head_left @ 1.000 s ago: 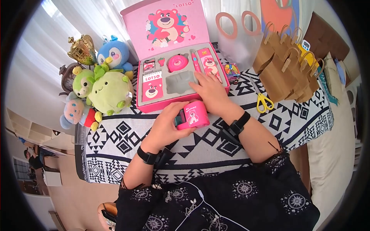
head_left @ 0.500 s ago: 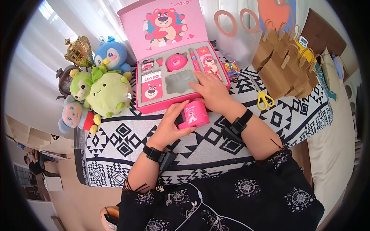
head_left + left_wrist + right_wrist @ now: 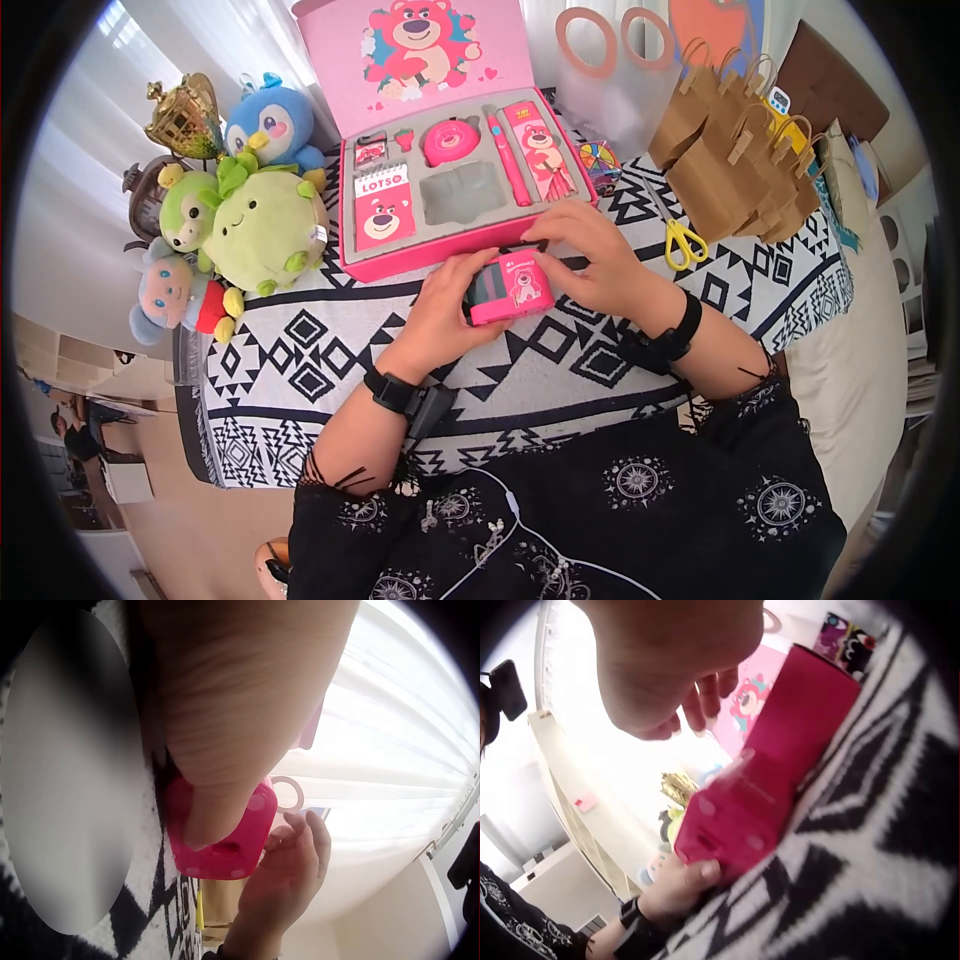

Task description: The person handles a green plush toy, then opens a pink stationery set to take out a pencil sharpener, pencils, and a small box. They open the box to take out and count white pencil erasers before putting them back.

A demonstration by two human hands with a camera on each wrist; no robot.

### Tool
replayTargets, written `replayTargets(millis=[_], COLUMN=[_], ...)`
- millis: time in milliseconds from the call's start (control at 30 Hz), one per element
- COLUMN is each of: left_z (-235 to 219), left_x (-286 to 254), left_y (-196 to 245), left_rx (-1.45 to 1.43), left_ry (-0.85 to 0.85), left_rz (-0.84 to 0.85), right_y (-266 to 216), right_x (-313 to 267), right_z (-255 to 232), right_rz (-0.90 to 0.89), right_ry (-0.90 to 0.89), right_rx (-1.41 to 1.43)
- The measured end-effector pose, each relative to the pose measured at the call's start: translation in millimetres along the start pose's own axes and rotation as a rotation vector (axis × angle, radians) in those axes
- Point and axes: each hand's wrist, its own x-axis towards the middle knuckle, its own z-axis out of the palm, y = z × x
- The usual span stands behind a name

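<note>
My left hand [image 3: 440, 305] grips a small pink boxy device [image 3: 525, 285] from its left side, just in front of the gift box. The device has a white bear print and a dark grey section facing up and left. Its underside, with pale round feet and the left thumb pressed on it, shows in the left wrist view. Beside the device's upper right corner is my right hand [image 3: 595, 265], its fingers loosely bent and holding nothing. An open pink box [image 3: 400, 262] holds a notepad [image 3: 384, 212], a round pink case [image 3: 451, 142], a pink pen-like stick [image 3: 508, 160] and a bear-printed carton [image 3: 541, 150].
Plush toys [image 3: 270, 235] and a golden carriage ornament [image 3: 182, 115] stand left of the box. To the right lie yellow-handled scissors [image 3: 685, 245], by brown paper bags [image 3: 725, 185] and a translucent bag [image 3: 610, 110]. A patterned cloth [image 3: 310, 370] covers the table.
My right hand has lifted off the box's tray and come back to beside the pink device. In my left hand the device has turned, showing more of its dark section.
</note>
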Motion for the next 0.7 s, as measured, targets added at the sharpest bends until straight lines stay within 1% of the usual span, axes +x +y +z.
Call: replayTargets(millis=[33,100,167,200,233,300,333,400,533,600,700], left_z=[0.8,2.1,2.7,3.0,3.1,5.0,5.0,5.3,6.5,6.4,7.4], left_x=[0.1,0.3,0.5,0.9,1.8,0.7,0.6,0.1,-1.0,-0.9,-1.9], left_y=[0.3,-0.4,-1.8,-2.6,-4.1,-7.2,-7.9,-8.3,-8.3,-8.4,-9.0], left_rx=[0.011,0.02,0.004,0.003,-0.004,0.01,0.048,0.054,0.063,0.061,0.054], left_ry=[0.006,0.004,0.002,-0.003,-0.013,0.005,0.0,-0.005,-0.02,-0.022,-0.018], left_rz=[-0.007,-0.017,-0.013,-0.008,-0.012,0.006,0.027,0.017,-0.011,-0.012,-0.011], right_y=[-0.8,7.0,9.7,19.8,23.3,23.7,22.8,20.2,20.1,21.1,16.3], right_x=[-5.7,-16.0,-24.6,-29.9,-32.6,-34.2,-34.1,-32.0,-33.9,-35.6,-38.3], right_z=[1.8,7.7,11.8,16.3,16.3,12.9,11.5,8.7,13.6,17.4,22.0], right_rz=[0.072,0.061,0.188,0.162,0.175,0.244,0.252,0.261,0.284,0.217,0.214], right_ry=[0.041,0.061,0.025,-0.004,-0.003,-0.144,-0.148,-0.287,-0.319,-0.274,-0.236], right_rx=[0.104,0.116,0.174,0.186,0.188,0.19,0.194,0.231,0.243,0.203,0.152])
